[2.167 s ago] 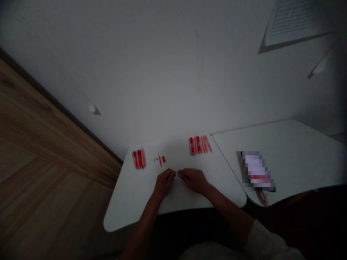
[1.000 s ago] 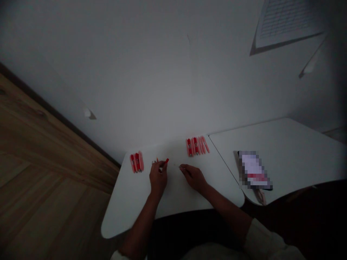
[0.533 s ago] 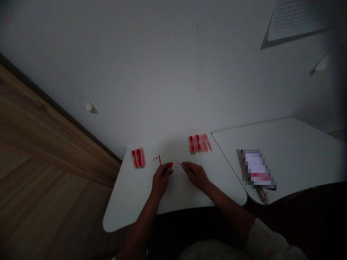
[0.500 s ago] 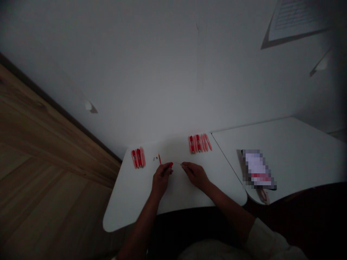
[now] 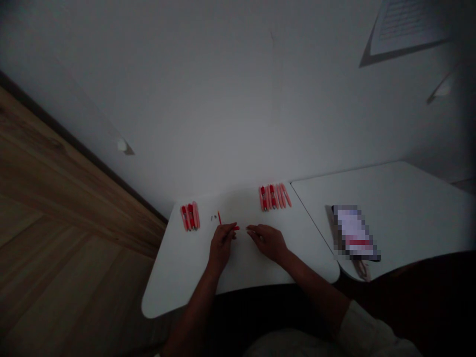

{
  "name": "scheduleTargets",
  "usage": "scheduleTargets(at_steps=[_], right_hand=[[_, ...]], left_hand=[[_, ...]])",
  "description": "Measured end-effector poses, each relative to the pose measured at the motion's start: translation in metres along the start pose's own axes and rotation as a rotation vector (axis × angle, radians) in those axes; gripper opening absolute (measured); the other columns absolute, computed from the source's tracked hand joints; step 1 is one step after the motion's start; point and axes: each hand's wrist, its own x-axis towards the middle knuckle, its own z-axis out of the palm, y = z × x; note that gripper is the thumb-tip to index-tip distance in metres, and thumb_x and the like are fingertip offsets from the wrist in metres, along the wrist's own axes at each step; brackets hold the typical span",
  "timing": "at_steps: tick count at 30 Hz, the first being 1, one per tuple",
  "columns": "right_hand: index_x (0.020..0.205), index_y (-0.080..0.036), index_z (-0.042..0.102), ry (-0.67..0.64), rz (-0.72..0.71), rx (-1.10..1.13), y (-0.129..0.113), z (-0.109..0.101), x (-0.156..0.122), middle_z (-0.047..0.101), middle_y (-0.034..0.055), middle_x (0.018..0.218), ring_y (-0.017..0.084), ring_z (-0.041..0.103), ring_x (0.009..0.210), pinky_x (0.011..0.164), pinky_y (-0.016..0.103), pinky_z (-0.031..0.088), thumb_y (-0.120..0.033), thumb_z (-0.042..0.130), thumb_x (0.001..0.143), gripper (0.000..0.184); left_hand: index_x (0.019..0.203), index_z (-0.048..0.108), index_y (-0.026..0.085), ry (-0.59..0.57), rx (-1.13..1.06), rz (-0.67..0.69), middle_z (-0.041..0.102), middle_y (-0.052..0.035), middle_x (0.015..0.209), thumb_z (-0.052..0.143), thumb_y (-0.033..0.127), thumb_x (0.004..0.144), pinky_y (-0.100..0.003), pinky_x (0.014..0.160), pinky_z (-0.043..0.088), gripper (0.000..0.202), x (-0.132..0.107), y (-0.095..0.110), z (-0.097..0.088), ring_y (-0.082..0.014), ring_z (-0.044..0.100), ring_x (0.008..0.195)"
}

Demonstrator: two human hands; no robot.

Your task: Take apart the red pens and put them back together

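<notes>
My left hand (image 5: pixel 221 244) is closed around a red pen barrel (image 5: pixel 236 228), whose end pokes out past the fingertips. Facing it, my right hand (image 5: pixel 268 241) pinches a thin pale pen refill (image 5: pixel 244 228); its tip points at the barrel and lies close to it. Whether the two touch is too small to tell. Just behind my left hand a slim red pen part (image 5: pixel 219 217) lies on the table, beside small dark pen pieces (image 5: pixel 213 217).
Red and pink pens (image 5: pixel 190 216) lie in a row at the left of the white table (image 5: pixel 174 282). Several more pens (image 5: pixel 274 197) are lined up at the back right. A tablet-like device (image 5: pixel 355 232), its screen blurred, rests on the adjoining table (image 5: pixel 401 208). A wall rises behind.
The refill in my right hand has come nearer to the red barrel, and less of it shows. The barrel now points more to the right from my left hand.
</notes>
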Motion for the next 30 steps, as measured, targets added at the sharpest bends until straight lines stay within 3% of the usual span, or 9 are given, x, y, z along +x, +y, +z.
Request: scheduleTargets(at_steps=[7, 13, 30], right_hand=[[0.111, -0.031, 0.063, -0.041, -0.03, -0.087, -0.0042, -0.0016, -0.0018, 0.068, 0.0009, 0.084, 0.015, 0.061, 0.081, 0.069, 0.024, 0.042, -0.04, 0.042, 0.093, 0.029], [0.11, -0.029, 0.062, -0.063, -0.05, -0.081, -0.0044, -0.0007, -0.0012, 0.068, 0.0017, 0.088, 0.016, 0.061, 0.084, 0.073, 0.025, 0.042, -0.041, 0.039, 0.094, 0.03], [0.115, -0.027, 0.06, -0.109, -0.06, -0.069, -0.0063, -0.0033, -0.0006, 0.069, 0.0033, 0.094, 0.016, 0.061, 0.085, 0.074, 0.025, 0.042, -0.045, 0.036, 0.095, 0.036]], left_hand=[[0.104, 0.053, 0.018, 0.042, -0.208, -0.179, 0.064, -0.0032, 0.085, 0.059, 0.03, 0.081, -0.03, 0.074, 0.051, 0.027, -0.0026, -0.0013, 0.0047, -0.0132, 0.062, 0.073], [0.096, 0.055, 0.017, 0.005, -0.214, -0.257, 0.067, -0.0025, 0.08, 0.062, 0.031, 0.078, -0.031, 0.073, 0.051, 0.024, -0.0033, 0.0009, 0.0062, -0.0142, 0.064, 0.071], [0.092, 0.056, 0.018, -0.094, -0.166, -0.235, 0.064, -0.0001, 0.073, 0.061, 0.031, 0.078, -0.028, 0.071, 0.049, 0.019, -0.0036, -0.0028, 0.0052, -0.013, 0.062, 0.069]])
